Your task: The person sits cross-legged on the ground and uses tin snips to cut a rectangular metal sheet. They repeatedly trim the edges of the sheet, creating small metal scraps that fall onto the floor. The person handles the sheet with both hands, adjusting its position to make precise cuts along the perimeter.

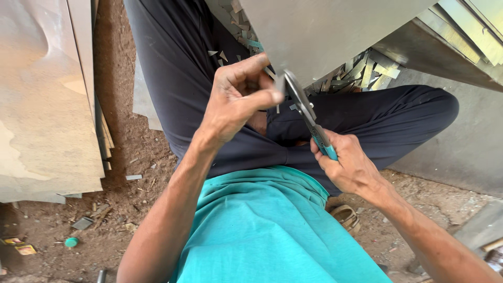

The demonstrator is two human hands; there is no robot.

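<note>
Our left hand [236, 99] pinches the lower edge of the metal sheet [325, 31] above our lap, while our right hand [343, 165] is closed around the snips [306, 112]. We judge that 1 steady, square bite suits.

grey sheet-metal panel [330, 31]: top cut off by frame edge | teal-handled metal snips [306, 112]: handles mostly buried in right hand [348, 165] | left hand [238, 99]: fingertips hide the panel's lower corner | pale scrap strips [361, 71]: partly behind panel
</note>
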